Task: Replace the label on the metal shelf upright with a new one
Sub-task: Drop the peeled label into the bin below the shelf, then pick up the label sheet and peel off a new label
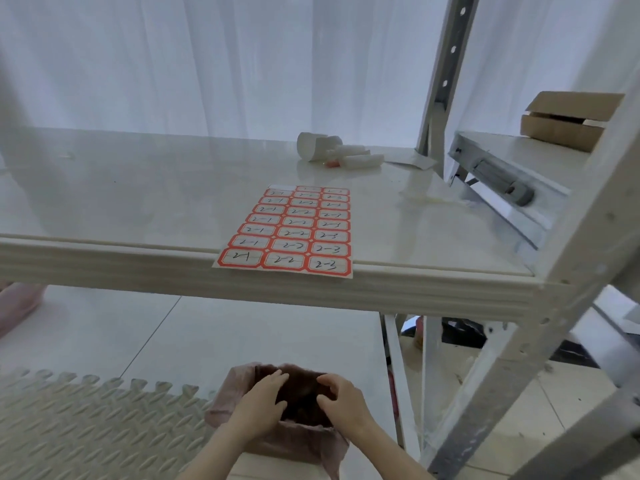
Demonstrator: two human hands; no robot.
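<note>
Your left hand [260,403] hovers over the near-left rim of the small bin [239,386] with its fingers loosely curled and nothing visibly pinched in them; your right hand [341,401] sits over the bin's mouth with fingers bent, and you cannot tell from here whether anything is held between the fingertips; both hands are low in the view, below the shelf. At the far left, a grey foam mat [86,417] with a toothed edge lies on the tiled floor [114,327]; the bin, lined with a pinkish bag, stands just right of the mat's edge. Above, the pale shelf board [138,188] spans the view; the sheet of red-bordered labels [294,230] lies flat on it, right of centre, its near edge overhanging the board's front lip; the labels carry handwritten numbers, and the sheet's top-left cell looks blank. Behind the sheet, a white roll [313,145] lies on its side among small white scraps. Further right, the rear upright [446,67] rises with a row of holes; a cardboard box [568,119] rests on the neighbouring shelf; the front metal upright [540,327] slants across the right edge, close to the camera; no label on it can be made out.
</note>
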